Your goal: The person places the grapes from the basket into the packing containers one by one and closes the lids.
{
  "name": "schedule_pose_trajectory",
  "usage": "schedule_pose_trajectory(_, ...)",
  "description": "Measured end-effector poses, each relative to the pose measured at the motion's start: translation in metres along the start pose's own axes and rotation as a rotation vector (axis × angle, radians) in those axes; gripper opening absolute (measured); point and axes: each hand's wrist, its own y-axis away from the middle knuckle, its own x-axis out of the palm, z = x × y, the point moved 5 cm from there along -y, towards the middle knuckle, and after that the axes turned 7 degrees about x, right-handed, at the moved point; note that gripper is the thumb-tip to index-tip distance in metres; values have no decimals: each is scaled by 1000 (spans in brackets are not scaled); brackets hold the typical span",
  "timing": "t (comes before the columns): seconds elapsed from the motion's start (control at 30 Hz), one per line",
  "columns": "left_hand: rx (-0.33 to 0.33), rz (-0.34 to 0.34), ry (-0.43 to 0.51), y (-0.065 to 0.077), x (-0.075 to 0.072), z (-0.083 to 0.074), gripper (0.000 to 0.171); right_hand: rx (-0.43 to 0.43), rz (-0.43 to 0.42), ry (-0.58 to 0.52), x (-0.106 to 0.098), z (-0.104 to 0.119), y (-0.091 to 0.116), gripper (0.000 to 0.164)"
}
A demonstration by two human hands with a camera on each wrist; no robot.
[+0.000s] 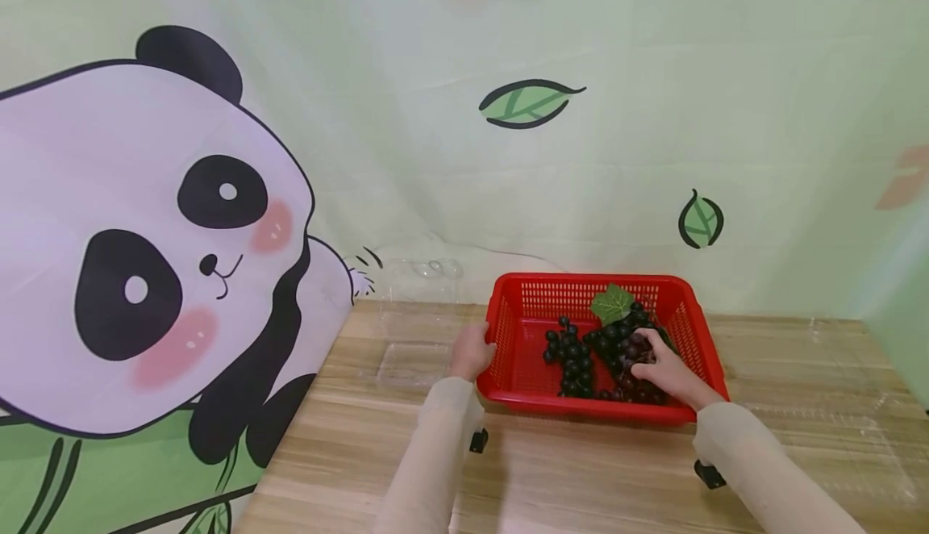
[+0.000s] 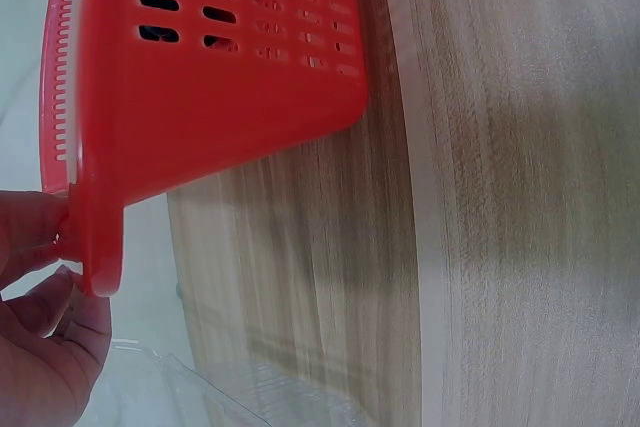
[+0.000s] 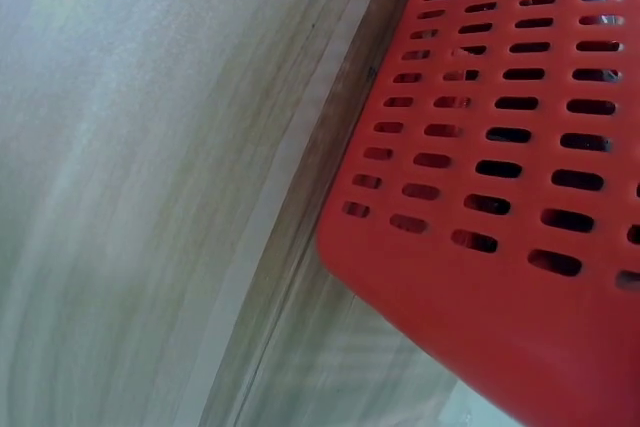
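A red plastic basket (image 1: 581,408) with slotted walls stands on the wooden table. My left hand (image 1: 472,352) pinches its left rim between thumb and fingers, as the left wrist view shows up close. My right hand (image 1: 673,374) reaches over the front right of the basket, thumb and fingers curled round a bunch of dark reddish grapes (image 1: 635,347). Left of that lies a bunch of black grapes (image 1: 573,363), with a green leaf (image 1: 612,302) behind on the right. The right wrist view holds only the basket's outer wall (image 3: 470,277) and the table; the hand is hidden there.
A clear plastic box (image 1: 414,365) with its lid raised stands left of the basket. More clear plastic containers (image 1: 864,421) lie to the right on the table (image 1: 581,477). Behind rises a pale green cloth printed with a panda (image 1: 189,260) and leaves.
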Motion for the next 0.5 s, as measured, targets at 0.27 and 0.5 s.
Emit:
schedule_pose_trajectory(0.27,-7,-11,6,0,0,1,36,-17,-32,-6,-7,3,2,65)
schedule_pose_trajectory(0.5,5,-11,10,-3,1,4,44,-44,-38,-21,-15,10,4,63)
